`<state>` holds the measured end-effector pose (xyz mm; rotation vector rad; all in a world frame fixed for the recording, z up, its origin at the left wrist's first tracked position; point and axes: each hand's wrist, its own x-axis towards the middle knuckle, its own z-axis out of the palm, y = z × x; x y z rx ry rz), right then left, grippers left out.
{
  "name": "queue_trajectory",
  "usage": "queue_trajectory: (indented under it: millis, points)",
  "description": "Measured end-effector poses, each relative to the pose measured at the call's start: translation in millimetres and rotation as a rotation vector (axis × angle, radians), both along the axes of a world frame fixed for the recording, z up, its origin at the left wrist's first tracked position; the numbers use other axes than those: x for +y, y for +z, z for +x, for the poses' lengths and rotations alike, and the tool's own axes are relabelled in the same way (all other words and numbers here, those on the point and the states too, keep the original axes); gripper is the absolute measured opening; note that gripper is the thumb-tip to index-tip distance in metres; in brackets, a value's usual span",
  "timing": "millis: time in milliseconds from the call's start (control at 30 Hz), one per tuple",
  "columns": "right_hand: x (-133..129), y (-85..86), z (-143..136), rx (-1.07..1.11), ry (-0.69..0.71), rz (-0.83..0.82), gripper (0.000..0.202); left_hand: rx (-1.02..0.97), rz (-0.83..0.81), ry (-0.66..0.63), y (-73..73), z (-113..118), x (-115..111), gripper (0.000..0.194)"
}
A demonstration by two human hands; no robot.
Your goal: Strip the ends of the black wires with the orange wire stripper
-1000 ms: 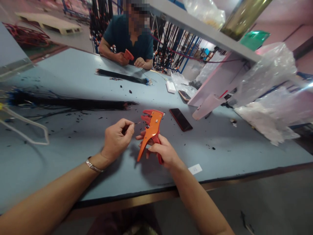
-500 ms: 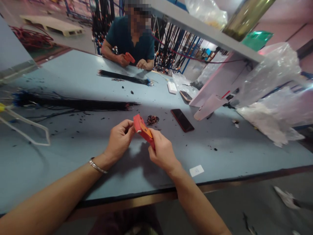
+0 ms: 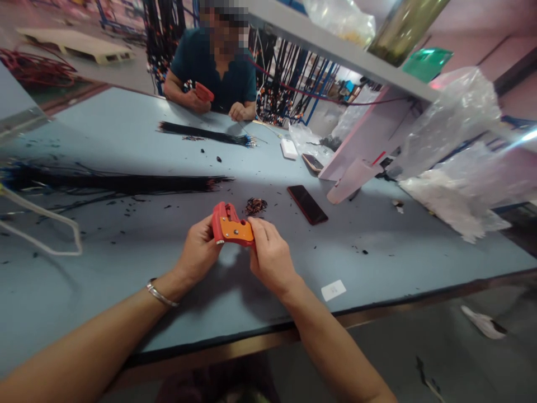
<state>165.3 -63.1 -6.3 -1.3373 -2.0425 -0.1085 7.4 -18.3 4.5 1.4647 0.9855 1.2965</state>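
A red and orange hand tool (image 3: 237, 230) is held above the near part of the table. My right hand (image 3: 272, 254) is wrapped round its right end. At the tool's left end, my left hand (image 3: 200, 252) is closed against the red head; its fingertips are partly hidden behind it, and whatever they pinch is not visible. Just behind the tool lies a small pile of copper-coloured and dark scraps (image 3: 255, 206). To the left, a long bundle of black wires (image 3: 138, 182) rests on the table (image 3: 168, 302).
Across the table a person (image 3: 218, 67) holds a red tool, near a shorter black wire bundle (image 3: 201, 133). A dark phone (image 3: 307, 205), a white card (image 3: 334, 290) and a white roll (image 3: 350, 182) lie to the right. A white wire frame (image 3: 62, 218) stands left.
The tool has turned so its orange side now faces me, and both hands have turned with it. The view has shifted slightly. Across the table, the person's red tool has tilted.
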Motion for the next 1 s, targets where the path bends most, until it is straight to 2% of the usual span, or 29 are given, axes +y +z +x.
queue_trajectory:
  millis: [267, 400, 533, 633, 767, 867, 1000]
  points:
    - [-2, 5.6, 0, -0.026, -0.102, -0.085, 0.041, 0.056, -0.027, -0.055, 5.2, 0, -2, 0.027]
    - [1, 9.2, -2, 0.030, -0.088, -0.153, 0.039, 0.023, -0.054, -0.079, 4.5, 3, -1, 0.035]
    - [6, 21.6, -1, 0.219, -0.008, -0.333, 0.035, 0.041, -0.063, -0.061, 7.1, 4, -1, 0.035]
    - [12, 31.5, 3, 0.362, 0.048, -0.539, 0.022, 0.106, -0.047, 0.001, 10.4, 4, 0, 0.029]
    - [17, 33.1, 4, 0.695, 0.189, -0.806, 0.017, 0.127, -0.060, 0.014, 13.3, 4, 1, 0.024]
    - [18, 30.8, 2, 0.878, 0.232, -0.891, 0.021, 0.101, -0.096, 0.010, 15.0, 5, 1, 0.021]
    - [17, 30.6, -1, 0.850, 0.193, -0.877, 0.019, 0.115, -0.103, 0.023, 18.1, 5, 1, 0.020]
